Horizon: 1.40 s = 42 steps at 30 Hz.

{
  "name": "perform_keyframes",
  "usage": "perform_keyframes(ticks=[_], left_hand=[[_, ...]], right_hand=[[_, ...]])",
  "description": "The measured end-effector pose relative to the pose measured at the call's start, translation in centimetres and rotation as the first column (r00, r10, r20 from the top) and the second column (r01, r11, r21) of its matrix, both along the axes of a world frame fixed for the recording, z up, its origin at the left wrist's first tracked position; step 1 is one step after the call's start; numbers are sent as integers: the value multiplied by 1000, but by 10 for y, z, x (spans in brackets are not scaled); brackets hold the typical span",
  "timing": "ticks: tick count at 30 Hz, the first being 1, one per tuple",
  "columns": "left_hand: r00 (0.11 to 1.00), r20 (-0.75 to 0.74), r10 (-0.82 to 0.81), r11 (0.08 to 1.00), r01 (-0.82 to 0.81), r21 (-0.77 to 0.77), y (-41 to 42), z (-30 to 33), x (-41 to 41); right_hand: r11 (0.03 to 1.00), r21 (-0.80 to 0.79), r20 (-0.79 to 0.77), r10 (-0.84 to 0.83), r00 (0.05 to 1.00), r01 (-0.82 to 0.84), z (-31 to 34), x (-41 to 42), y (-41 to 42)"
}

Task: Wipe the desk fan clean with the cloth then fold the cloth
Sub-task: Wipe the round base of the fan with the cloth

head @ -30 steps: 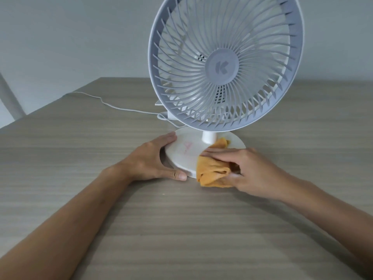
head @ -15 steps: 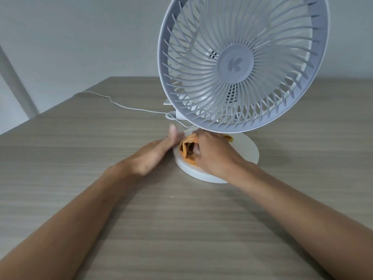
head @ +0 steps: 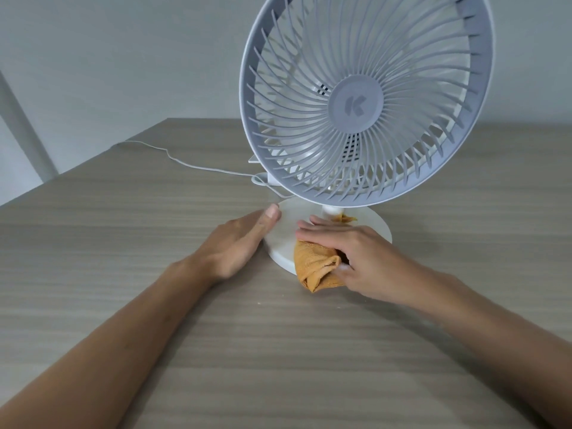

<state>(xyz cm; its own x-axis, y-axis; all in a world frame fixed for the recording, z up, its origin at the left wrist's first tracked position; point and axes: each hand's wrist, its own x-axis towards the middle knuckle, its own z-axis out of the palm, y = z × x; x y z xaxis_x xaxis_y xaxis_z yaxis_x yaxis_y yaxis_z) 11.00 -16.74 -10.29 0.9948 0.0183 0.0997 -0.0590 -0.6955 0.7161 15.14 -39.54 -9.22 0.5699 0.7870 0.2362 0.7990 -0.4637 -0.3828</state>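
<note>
Right fingers (head: 312,228) extended and nearly together, pressed flat on the orange cloth (head: 315,265); thumb tucked under, pinching the bunched cloth against the palm. So right hand (head: 356,255) is clamped on the cloth. Cloth sits on the near edge of the fan's round white base (head: 376,226), a wad of it hanging off onto the desk (head: 123,243); a small scrap shows past the fingertips beside the stem.

Left fingers (head: 272,213) straight and together, not gripping anything. Left hand (head: 238,243) lies edge-on against the left rim of the base, thumb side up, bracing it. Fingertips reach the far-left curve of the rim.

Desk fan (head: 356,103) stands toward the far edge of the desk, right of centre, grille head tilted back and turned slightly left. White cable (head: 185,164) trails from behind the fan to the far-left corner of the desk.
</note>
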Motion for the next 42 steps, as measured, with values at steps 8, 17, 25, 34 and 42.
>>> perform_keyframes(ticks=[8, 17, 25, 34, 42], left_hand=[[944, 310, -113, 971, 38, 238, -30, 9, -24], [858, 504, -97, 989, 27, 145, -39, 11, -18], [839, 426, 340, 905, -170, -389, 1, 11, 4], [957, 254, 143, 973, -183, 141, -24, 13, 47], [989, 146, -3, 983, -24, 183, -36, 10, 42]], right_hand=[[973, 170, 146, -183, 972, 157, -5, 3, -64], [971, 42, 63, -236, 970, 234, -2, 19, -79], [965, 115, 73, -245, 967, 236, -5, 19, -76], [967, 81, 62, -249, 967, 243, -1, 18, -78], [968, 54, 63, -249, 967, 245, -1, 22, -76]])
